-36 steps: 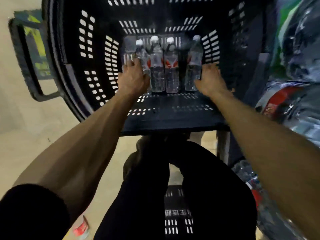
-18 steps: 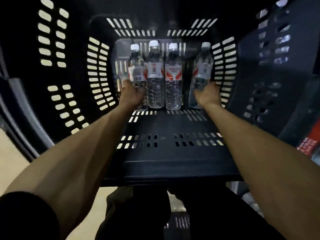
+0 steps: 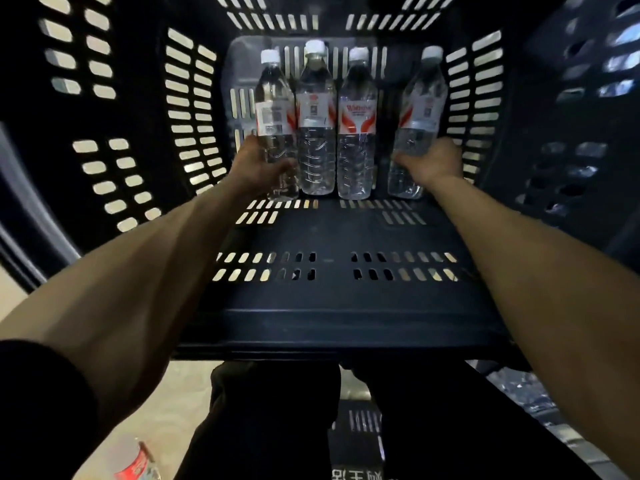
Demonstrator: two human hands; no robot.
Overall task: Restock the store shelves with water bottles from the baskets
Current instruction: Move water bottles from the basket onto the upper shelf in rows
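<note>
A black slotted basket (image 3: 329, 299) fills the view, and I look deep into it. Several clear water bottles with white caps and red-and-white labels stand in a row at its far end. My left hand (image 3: 258, 166) grips the lower body of the leftmost bottle (image 3: 275, 109). My right hand (image 3: 429, 161) grips the rightmost bottle (image 3: 420, 109), which leans a little to the right. Two more bottles, one (image 3: 315, 112) and another (image 3: 356, 116), stand untouched between them, with a gap before the rightmost one.
The basket's perforated walls (image 3: 188, 109) close in on both sides. Below the basket's near edge are my dark trousers (image 3: 277, 420) and a pale floor (image 3: 166, 410). A red-labelled bottle (image 3: 136, 462) lies at the bottom left. Wrapped bottle packs (image 3: 519, 389) show at lower right.
The view has moved deeper into the basket. Both hands have reached further in and closed around the outer two bottles.
</note>
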